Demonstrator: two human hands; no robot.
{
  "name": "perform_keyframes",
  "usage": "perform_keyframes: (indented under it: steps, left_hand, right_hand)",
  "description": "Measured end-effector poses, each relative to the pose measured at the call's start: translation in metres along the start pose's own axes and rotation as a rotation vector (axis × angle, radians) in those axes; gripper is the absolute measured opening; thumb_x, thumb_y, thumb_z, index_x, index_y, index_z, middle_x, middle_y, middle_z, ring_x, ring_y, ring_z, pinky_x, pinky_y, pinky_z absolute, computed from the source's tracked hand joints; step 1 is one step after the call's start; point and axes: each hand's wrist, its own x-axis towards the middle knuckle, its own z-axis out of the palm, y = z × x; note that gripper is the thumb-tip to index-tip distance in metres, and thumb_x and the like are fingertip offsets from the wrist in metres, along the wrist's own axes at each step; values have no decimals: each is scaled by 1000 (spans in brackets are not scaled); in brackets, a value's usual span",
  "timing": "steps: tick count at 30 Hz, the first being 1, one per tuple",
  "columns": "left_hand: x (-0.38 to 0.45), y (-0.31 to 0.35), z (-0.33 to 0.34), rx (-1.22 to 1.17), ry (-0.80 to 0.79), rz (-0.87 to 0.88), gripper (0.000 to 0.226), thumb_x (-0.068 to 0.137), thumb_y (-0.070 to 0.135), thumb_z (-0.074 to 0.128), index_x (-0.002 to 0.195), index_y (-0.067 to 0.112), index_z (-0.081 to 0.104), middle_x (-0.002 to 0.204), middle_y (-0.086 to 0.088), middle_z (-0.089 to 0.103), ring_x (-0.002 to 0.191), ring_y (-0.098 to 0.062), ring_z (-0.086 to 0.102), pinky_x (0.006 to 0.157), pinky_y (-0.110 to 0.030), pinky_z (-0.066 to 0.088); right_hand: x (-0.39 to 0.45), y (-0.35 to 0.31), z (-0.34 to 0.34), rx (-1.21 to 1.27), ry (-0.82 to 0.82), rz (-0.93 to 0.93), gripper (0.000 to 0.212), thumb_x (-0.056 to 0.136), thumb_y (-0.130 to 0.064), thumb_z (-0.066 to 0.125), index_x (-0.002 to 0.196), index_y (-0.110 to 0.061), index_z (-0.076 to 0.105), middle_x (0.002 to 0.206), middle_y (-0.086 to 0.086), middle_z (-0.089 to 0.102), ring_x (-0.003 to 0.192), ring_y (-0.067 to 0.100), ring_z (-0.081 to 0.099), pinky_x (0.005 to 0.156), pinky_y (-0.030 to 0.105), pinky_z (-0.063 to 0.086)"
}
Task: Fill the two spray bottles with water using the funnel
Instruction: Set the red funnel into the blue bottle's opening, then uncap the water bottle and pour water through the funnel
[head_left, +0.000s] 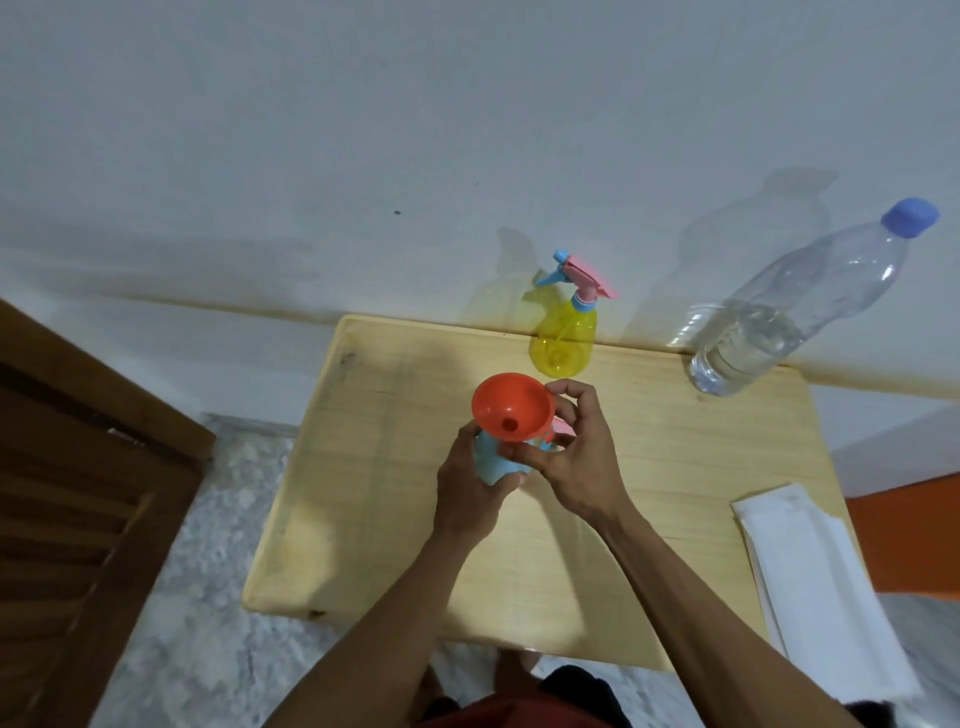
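left hand (467, 491) grips blue bottle (491, 462) | right hand (574, 457) fingers pinch orange funnel (511, 413) rim

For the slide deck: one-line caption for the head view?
Left hand grips blue spray bottle, right hand steadies orange funnel; capped water bottle waits.

Pale wall (363, 130), light wooden table (395, 519), speckled grey floor (218, 649), dark wooden furniture (78, 493)

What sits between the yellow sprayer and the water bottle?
Nothing: in the head view, bare table separates the yellow sprayer from the water bottle.
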Motion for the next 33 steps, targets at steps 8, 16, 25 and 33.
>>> perform_keyframes:
  steps: [8,16,25,33]
  left_hand:
    - [1,1,-8,20,-42,36,76,65,34,89,131,31,51,109,7,68,95,-15,66,78,-35,56]
    - [-25,2,-33,101,-59,-109,85,69,21,91,142,13,48,136,-3,58,124,-21,54,95,-24,39]
    - [-86,18,5,118,-143,-94,24,81,16,80,92,12,59,91,-3,65,90,-25,61,74,-23,34]
    - [-64,103,112,11,-206,76,36,83,21,81,112,9,63,109,-2,67,99,-13,59,74,5,33]
  right_hand:
    - [-5,8,-5,-6,-19,-21,90,55,-4,97,124,-25,45,124,-6,65,118,13,61,90,39,56]
    - [-44,5,-29,-85,160,-6,64,76,10,71,128,-22,52,125,-17,59,112,3,61,78,28,52]
    - [-94,4,-93,18,450,113,40,90,-4,70,122,-25,59,121,-7,66,104,10,66,82,26,51]
    - [-52,-15,-194,86,659,29,27,92,-26,74,117,-22,64,112,-4,70,91,-2,65,86,25,52]
